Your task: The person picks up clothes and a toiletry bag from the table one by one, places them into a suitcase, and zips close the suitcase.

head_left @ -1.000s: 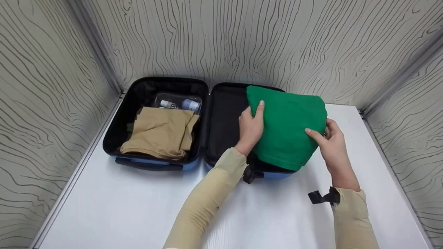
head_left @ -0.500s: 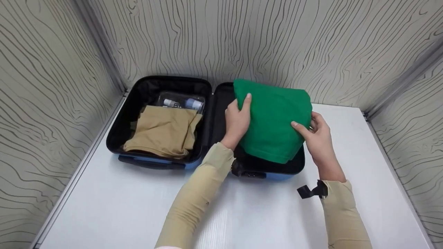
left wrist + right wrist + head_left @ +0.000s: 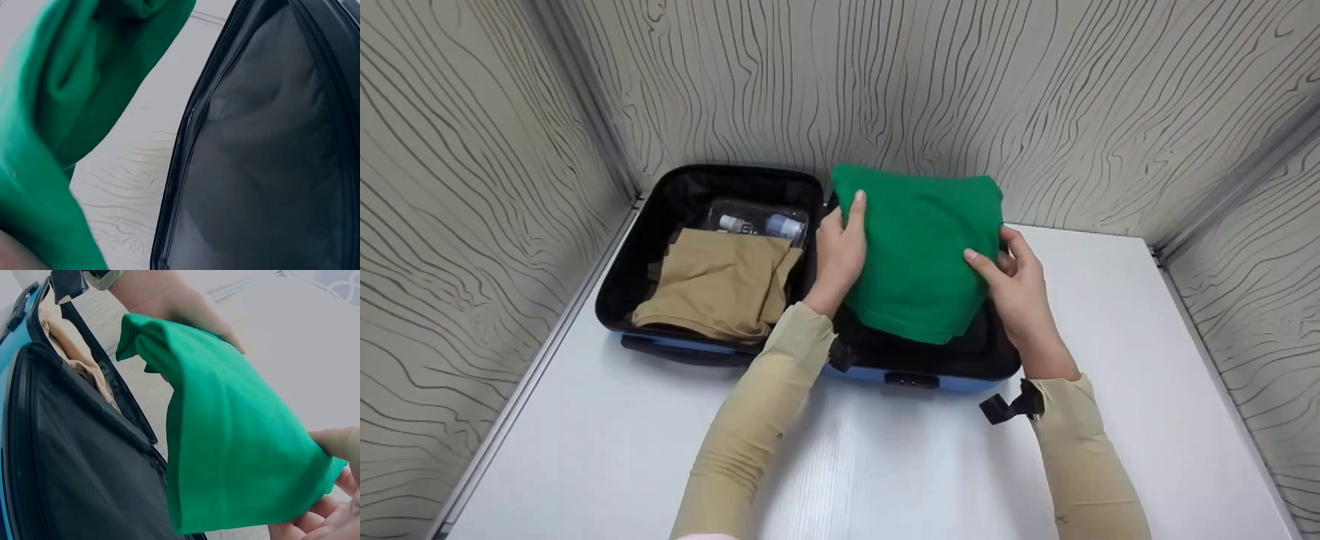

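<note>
A folded green cloth garment [image 3: 919, 255] is held up over the right half of the suitcase [image 3: 982, 360], its lower edge hanging above the black lining. My left hand [image 3: 842, 251] grips its left side, thumb on top and fingers behind. On the opposite side my right hand [image 3: 1016, 289] pinches the edge between thumb and fingers. The right wrist view shows the garment [image 3: 225, 433] hanging between both hands, apart from the lining. In the left wrist view, green folds [image 3: 34, 157] fill the left side, beside the black lining [image 3: 264, 146].
The suitcase's left half [image 3: 622, 289] holds a folded tan garment [image 3: 720, 281] and a clear pouch [image 3: 761, 217] with small bottles. The suitcase lies open on a white table [image 3: 885, 465], close to the patterned back wall [image 3: 930, 82].
Both hands have carried the green garment leftward, from partly beyond the suitcase's right edge to over its right half. The grip looks the same. The tan garment stays in place.
</note>
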Motion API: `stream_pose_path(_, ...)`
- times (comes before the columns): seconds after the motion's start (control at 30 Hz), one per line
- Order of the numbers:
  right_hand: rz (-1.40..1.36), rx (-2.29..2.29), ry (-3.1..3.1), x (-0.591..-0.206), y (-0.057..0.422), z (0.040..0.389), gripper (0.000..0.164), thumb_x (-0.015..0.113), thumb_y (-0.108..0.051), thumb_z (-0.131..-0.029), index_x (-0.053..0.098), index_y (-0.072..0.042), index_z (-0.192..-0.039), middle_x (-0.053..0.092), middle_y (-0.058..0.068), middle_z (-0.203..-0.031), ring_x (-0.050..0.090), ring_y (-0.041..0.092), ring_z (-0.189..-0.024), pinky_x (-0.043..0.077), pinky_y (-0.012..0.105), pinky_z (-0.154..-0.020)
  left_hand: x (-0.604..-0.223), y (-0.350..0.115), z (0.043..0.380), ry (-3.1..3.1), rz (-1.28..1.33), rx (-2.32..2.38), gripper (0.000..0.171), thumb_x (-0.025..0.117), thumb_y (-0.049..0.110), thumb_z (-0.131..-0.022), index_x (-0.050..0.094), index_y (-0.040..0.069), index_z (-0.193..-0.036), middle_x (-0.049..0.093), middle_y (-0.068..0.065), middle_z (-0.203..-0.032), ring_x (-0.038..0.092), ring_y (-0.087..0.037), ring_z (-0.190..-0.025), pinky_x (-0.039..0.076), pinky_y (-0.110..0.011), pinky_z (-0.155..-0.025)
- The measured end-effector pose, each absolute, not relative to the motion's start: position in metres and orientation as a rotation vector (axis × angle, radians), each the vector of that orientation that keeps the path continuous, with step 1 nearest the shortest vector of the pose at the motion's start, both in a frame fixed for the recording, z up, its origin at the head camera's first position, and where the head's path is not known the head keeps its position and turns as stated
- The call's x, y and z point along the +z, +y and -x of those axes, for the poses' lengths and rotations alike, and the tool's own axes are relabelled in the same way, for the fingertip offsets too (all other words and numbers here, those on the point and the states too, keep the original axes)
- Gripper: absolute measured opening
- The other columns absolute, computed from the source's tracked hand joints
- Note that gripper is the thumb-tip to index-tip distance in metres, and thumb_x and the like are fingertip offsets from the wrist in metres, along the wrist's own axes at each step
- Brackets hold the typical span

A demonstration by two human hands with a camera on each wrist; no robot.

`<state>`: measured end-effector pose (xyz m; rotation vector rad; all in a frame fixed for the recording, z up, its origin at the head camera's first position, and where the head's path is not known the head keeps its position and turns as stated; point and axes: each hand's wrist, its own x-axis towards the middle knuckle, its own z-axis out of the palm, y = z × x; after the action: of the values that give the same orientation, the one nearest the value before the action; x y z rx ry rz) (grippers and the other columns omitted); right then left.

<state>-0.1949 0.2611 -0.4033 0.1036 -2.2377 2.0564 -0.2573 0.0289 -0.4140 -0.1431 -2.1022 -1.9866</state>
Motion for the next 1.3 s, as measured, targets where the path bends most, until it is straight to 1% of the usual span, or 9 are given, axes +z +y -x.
stream_pose_path(0.07,-0.159,2.069,-2.253,-0.406,0.257,0.195,0.066,0.065,-0.023,-0.103,0.032,-0.008,-0.158,0.046,0.017,-0.151,0.05,0.026,-0.133,0.046,0.041,-0.103,-0.414,0.023,0.258,-2.103,0.132,-1.976,0.052,0.041,0.053,-0.108,0.047,0.015,-0.072,0.038,0.0,-0.056,0.039,-0.018,-0.05,0.041,-0.034,-0.057)
stream_pose_path(0.2,-0.249,2.094,-2.309,-0.41,0.251,0.195,0.074,0.06,-0.014,-0.105,0.017,-0.018,-0.165,0.042,0.016,-0.153,0.046,0.027,-0.135,0.05,0.036,-0.098,-0.414,0.009,0.26,-2.092,0.118,-1.96,0.051,0.041,0.051,-0.109,0.046,0.015,-0.073,0.038,0.0,-0.059,0.039,-0.018,-0.052,0.041,-0.034,-0.06)
stream_pose_path(0.3,-0.288,2.114,-2.335,-0.413,0.246,0.197,0.077,0.055,-0.002,-0.103,0.015,-0.023,-0.165,0.045,0.016,-0.15,0.049,0.026,-0.131,0.052,0.033,-0.092,-0.414,-0.001,0.263,-2.081,0.089,-1.938,0.05,0.043,0.048,-0.109,0.045,0.015,-0.072,0.039,0.0,-0.059,0.04,-0.018,-0.054,0.041,-0.034,-0.061)
stream_pose_path(0.4,-0.309,2.123,-2.339,-0.414,0.239,0.2,0.08,0.052,0.006,-0.099,0.017,-0.022,-0.165,0.048,0.015,-0.148,0.051,0.025,-0.126,0.052,0.032,-0.088,-0.415,-0.01,0.265,-2.073,0.059,-1.923,0.049,0.044,0.045,-0.109,0.044,0.015,-0.07,0.039,0.0,-0.059,0.04,-0.017,-0.054,0.041,-0.033,-0.062)
stream_pose_path(0.57,-0.33,2.14,-2.339,-0.415,0.229,0.213,0.078,0.055,0.004,-0.099,0.019,-0.02,-0.164,0.05,0.016,-0.146,0.053,0.027,-0.125,0.053,0.032,-0.087,-0.411,-0.025,0.27,-2.091,0.043,-1.915,0.048,0.045,0.043,-0.109,0.044,0.016,-0.07,0.039,0.001,-0.059,0.041,-0.015,-0.055,0.041,-0.032,-0.062)
stream_pose_path(0.8,-0.368,2.209,-2.279,-0.41,0.215,0.23,0.078,0.06,0.002,-0.1,0.023,-0.02,-0.164,0.052,0.018,-0.144,0.055,0.029,-0.126,0.054,0.036,-0.091,-0.397,-0.05,0.279,-2.224,0.012,-1.847,0.049,0.042,0.05,-0.108,0.046,0.015,-0.073,0.041,0.001,-0.061,0.042,-0.016,-0.057,0.041,-0.032,-0.064)
stream_pose_path(1.0,-0.395,2.22,-2.266,-0.405,0.195,0.238,0.075,0.062,0.001,-0.099,0.027,-0.019,-0.163,0.058,0.017,-0.138,0.059,0.029,-0.121,0.055,0.036,-0.089,-0.391,-0.073,0.284,-2.251,-0.022,-1.772,0.051,0.045,0.053,-0.106,0.046,0.014,-0.074,0.04,0.0,-0.062,0.042,-0.016,-0.056,0.041,-0.033,-0.063)
stream_pose_path(1.17,-0.405,2.198,-2.319,-0.405,0.178,0.244,0.073,0.061,0.0,-0.1,0.027,-0.016,-0.162,0.058,0.015,-0.138,0.06,0.027,-0.119,0.054,0.036,-0.089,-0.387,-0.088,0.284,-2.273,-0.139,-1.812,0.045,0.044,0.053,-0.107,0.054,0.015,-0.085,0.05,-0.002,-0.076,0.051,-0.017,-0.072,0.044,-0.032,-0.074)
stream_pose_path(1.3,-0.383,2.196,-2.36,-0.407,0.161,0.247,0.071,0.06,-0.002,-0.101,0.027,-0.011,-0.162,0.057,0.015,-0.14,0.059,0.025,-0.121,0.051,0.036,-0.091,-0.384,-0.104,0.283,-2.265,-0.204,-1.916,0.039,0.044,0.048,-0.108,0.055,0.014,-0.093,0.05,-0.003,-0.084,0.05,-0.017,-0.079,0.042,-0.033,-0.08)
